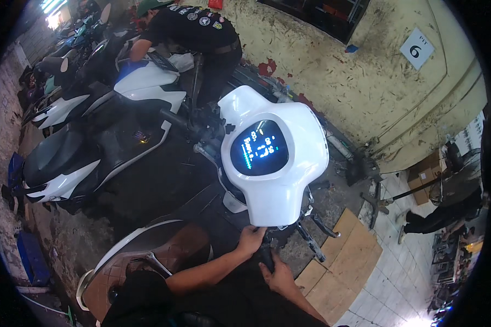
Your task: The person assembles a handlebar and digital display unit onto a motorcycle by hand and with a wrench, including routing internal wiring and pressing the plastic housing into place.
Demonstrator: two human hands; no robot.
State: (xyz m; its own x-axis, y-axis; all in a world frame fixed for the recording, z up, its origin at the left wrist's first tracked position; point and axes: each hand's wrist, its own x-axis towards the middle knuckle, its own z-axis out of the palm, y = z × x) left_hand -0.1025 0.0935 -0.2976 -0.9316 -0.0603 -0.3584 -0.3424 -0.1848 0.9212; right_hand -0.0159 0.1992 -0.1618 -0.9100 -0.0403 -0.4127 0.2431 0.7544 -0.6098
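Left hand [251,241] reaches to the white cover [276,200], grip unclear; right hand [281,276] curls around the black handlebar [265,256].

Right of the white cover [275,199], on its near side, room opens above the cardboard [346,250]; a dark rod [311,243] juts between. The brown seat [112,272] blocks its near left.

On the white handlebar cover [275,199] before me, the dark display [259,148] glowed with pale digits and small characters, slanted to my view, beside a lit bar scale. To my upper right, a white sign [417,49] on the yellowish wall [376,71] bore a short black word above one big black numeral. A co-worker's black shirt [183,30] carried pale lettering and badges, too small to read.
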